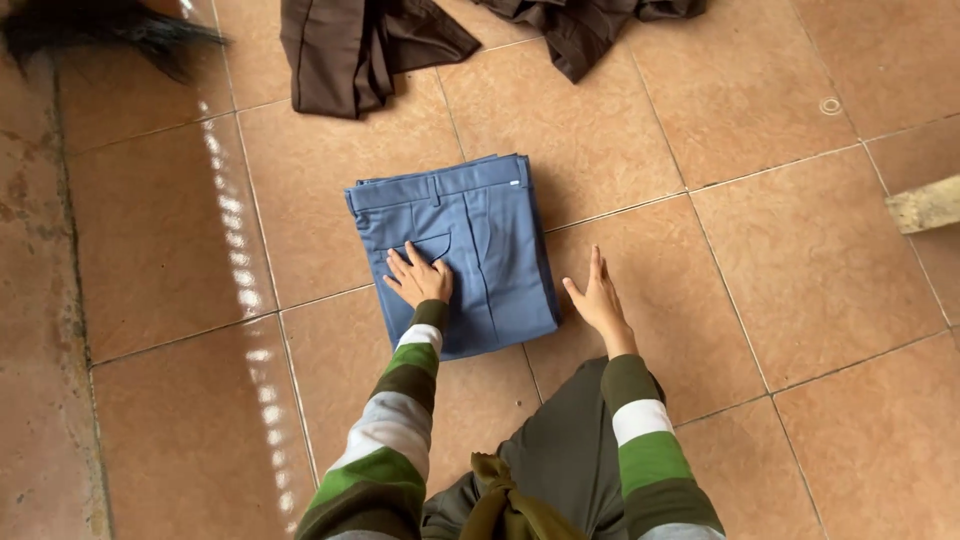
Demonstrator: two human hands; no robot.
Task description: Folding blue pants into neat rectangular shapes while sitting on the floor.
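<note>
Both hands flat: left hand (420,280) on blue trousers (470,250), right hand (598,298) beside.

Folded trousers (460,250) lie on the tiled floor (780,250), directly in front of the person. Left hand (420,280) rests flat on the near left part of the trousers. Right hand (598,298) is on the floor just beside the trousers' right edge. Beyond the trousers, at the far edge, a heap of loose clothes (370,45) lies on the floor. A wooden piece (925,205) sits far right, well apart.
</note>
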